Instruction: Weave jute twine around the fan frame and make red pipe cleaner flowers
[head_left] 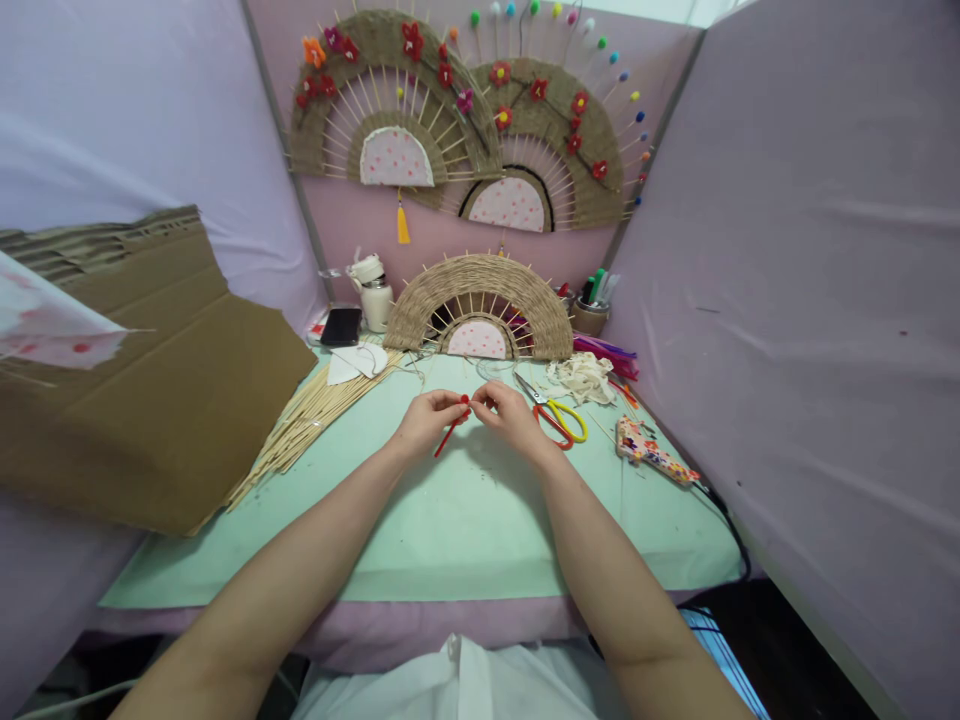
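Observation:
My left hand [426, 418] and my right hand [511, 415] meet above the green mat [450, 520], fingertips pinched together on a red pipe cleaner [453, 428]. Its top end is curled between my fingers and its free end hangs down to the left under my left hand. Right beside my right hand lie yellow-handled scissors [556, 412]. A woven straw fan [480, 308] with a pink dotted centre stands upright just beyond my hands.
A bundle of thin wooden sticks [315, 420] and a sheet of cardboard [157, 390] lie at left. A patterned glue gun [651, 452], cream twine [581, 378] and more pipe cleaners [609, 350] are at right. A phone [341, 326], a white bottle [373, 292] and a pen cup [591, 308] stand behind. Two decorated fans [465, 130] hang on the wall.

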